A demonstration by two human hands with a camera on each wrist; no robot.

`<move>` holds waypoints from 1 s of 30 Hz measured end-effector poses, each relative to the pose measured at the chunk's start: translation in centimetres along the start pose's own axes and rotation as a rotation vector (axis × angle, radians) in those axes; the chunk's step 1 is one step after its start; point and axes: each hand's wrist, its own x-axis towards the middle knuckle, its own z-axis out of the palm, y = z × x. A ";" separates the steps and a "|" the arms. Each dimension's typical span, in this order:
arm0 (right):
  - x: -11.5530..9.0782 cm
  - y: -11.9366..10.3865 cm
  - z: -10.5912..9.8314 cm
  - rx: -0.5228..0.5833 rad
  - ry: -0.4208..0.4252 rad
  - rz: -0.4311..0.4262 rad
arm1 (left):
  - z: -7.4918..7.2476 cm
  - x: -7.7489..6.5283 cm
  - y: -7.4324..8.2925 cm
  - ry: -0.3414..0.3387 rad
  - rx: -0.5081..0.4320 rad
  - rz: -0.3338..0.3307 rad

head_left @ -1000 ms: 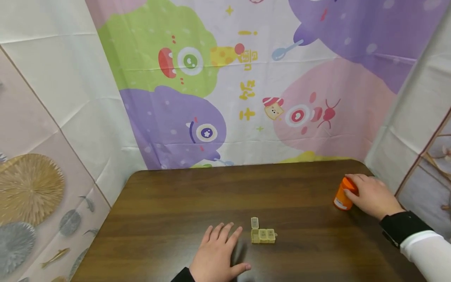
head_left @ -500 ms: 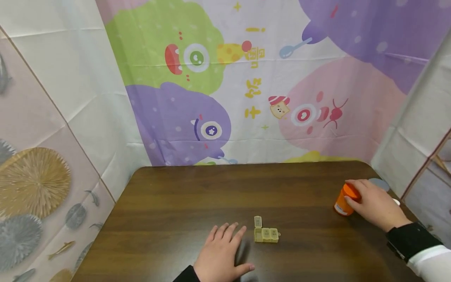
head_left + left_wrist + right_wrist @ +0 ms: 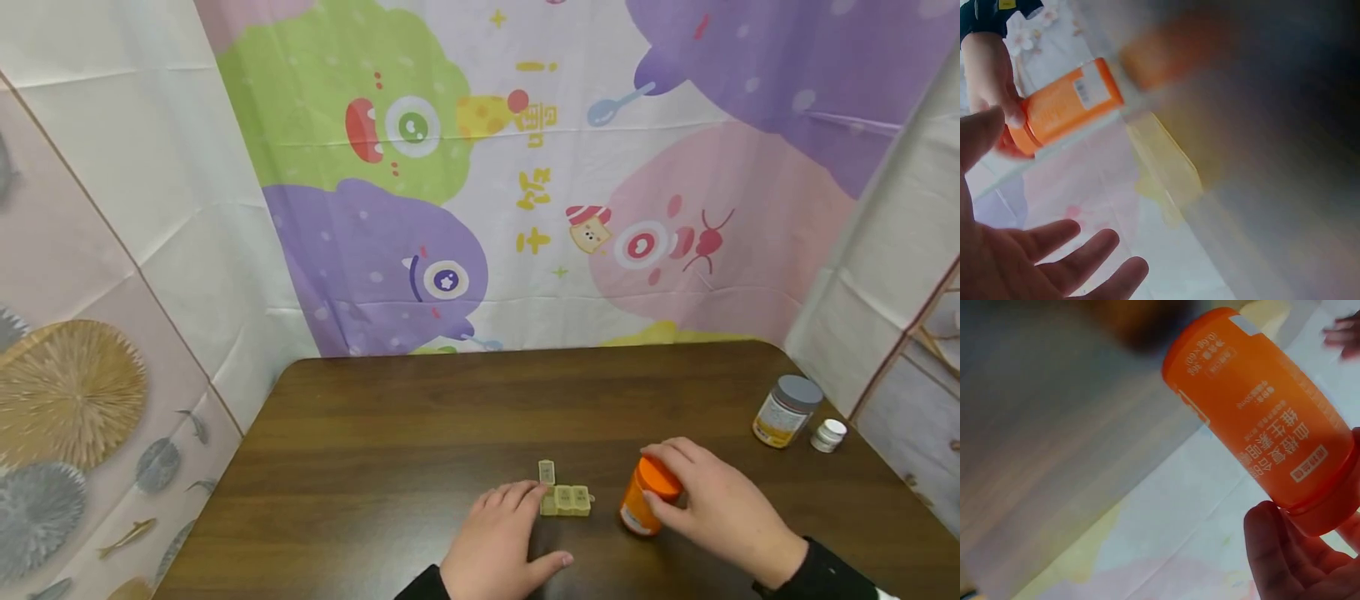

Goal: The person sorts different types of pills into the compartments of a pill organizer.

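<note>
My right hand [image 3: 723, 512] grips an orange vitamin bottle [image 3: 640, 498] by its orange lid, thumb on the near side and fingers behind. In the right wrist view the bottle [image 3: 1266, 419] shows white printed characters. Low over the table, the bottle stands just right of a small yellow translucent pill box [image 3: 572, 500]; whether its base touches the wood I cannot tell. One lid of the pill box stands raised at its left end. My left hand [image 3: 495, 537] has its fingers extended, the index fingertip overlapping that left end; contact is unclear.
A grey-lidded jar [image 3: 786, 412] and a small white bottle [image 3: 828, 436] stand side by side near the right edge of the brown wooden table [image 3: 420, 417]. A printed cloth [image 3: 525, 317] hangs behind the table's far edge.
My right hand has carried the orange bottle left and nearer, to beside the pill box, uncovering the jar and white bottle. My left hand has shifted right to the pill box.
</note>
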 end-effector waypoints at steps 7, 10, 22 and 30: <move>-0.5 -3.4 1.3 0.090 -0.051 -0.097 | 0.5 1.4 1.9 -0.011 -0.073 -0.007; -0.4 -4.4 1.9 0.123 -0.045 -0.144 | 0.7 1.8 2.4 -0.008 -0.074 0.000; 0.5 -6.6 3.5 0.175 -0.028 -0.194 | 1.2 2.5 2.3 0.034 -0.218 0.032; 0.7 -6.9 3.2 0.227 -0.093 -0.129 | 1.1 2.4 1.8 0.014 -0.322 0.004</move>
